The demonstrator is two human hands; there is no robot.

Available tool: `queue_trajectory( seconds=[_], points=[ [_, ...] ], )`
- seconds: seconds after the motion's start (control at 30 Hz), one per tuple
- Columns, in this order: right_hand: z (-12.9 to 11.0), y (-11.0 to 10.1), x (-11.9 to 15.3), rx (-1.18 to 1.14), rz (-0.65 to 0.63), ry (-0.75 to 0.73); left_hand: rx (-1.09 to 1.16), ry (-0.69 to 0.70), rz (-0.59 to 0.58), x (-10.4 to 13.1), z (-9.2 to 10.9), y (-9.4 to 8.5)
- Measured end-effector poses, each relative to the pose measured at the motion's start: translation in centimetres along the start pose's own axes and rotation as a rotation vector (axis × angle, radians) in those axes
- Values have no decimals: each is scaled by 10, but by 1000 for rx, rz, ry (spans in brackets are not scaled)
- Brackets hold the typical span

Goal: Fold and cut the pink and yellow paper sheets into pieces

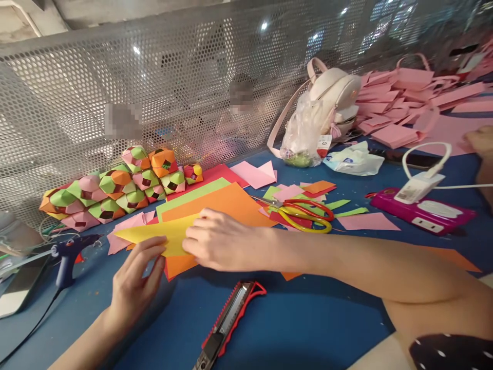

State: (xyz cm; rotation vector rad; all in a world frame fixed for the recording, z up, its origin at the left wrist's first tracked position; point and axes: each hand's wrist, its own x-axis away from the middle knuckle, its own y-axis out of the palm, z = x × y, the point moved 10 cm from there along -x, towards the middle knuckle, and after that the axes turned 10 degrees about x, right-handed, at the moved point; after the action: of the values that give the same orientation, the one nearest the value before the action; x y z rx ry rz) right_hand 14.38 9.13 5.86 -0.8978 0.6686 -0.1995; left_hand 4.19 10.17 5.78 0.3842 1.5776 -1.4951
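Note:
A yellow sheet of paper (173,236), apparently folded, lies over a stack of coloured sheets in front of me. My left hand (138,272) pinches its near edge between thumb and fingers. Curled and pressed onto the right part of the same paper is my right hand (221,241); its fingertips are partly hidden. Beneath are an orange sheet (239,203), a light green sheet (208,192) and some red paper. A red utility knife (229,318) rests on the blue table below my hands. Scissors (308,213) with red and yellow handles lie beyond my right wrist.
Folded paper balls (115,185) are piled at the back left. A glue gun (69,257) stands at left. Paper scraps (288,192), a tissue pack (354,159), a purple power strip (423,208), a white backpack (331,97) and pink papers (408,92) occupy the right. Another person's hand (481,141) shows there.

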Motion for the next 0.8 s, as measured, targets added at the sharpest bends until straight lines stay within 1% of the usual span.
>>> queue_trajectory(
  seconds=[0.07,0.1,0.13,0.2,0.27,0.37,0.43,0.53,0.6,0.67,0.73,0.77,0.8],
  points=[
    [19,10,2,-70,-153,15,82,-63,72,-2,-12,-11],
    [28,15,4,-107,-205,24,141,-108,105,-2,-18,-16],
    [37,18,5,-148,-236,35,201,-160,135,-2,-25,-19],
    [53,25,8,-231,-236,70,302,-256,194,1,-36,-22],
    [67,34,9,-261,-188,123,362,-315,234,4,-41,-23],
    [78,50,13,-246,-75,204,401,-344,213,6,-39,-20],
    [79,58,14,-292,14,216,426,-316,185,5,-32,-19],
    [83,65,17,-404,116,229,473,-220,153,3,-18,-20],
    [90,64,18,-484,181,243,507,-173,117,2,-11,-19],
    [99,56,19,-569,265,237,539,-145,81,1,-10,-17],
    [107,45,19,-623,325,225,540,-137,52,2,-15,-15],
    [110,41,19,-620,334,222,520,-138,38,3,-20,-14],
    [112,37,18,-593,325,219,474,-166,14,4,-29,-11]
  ],
)
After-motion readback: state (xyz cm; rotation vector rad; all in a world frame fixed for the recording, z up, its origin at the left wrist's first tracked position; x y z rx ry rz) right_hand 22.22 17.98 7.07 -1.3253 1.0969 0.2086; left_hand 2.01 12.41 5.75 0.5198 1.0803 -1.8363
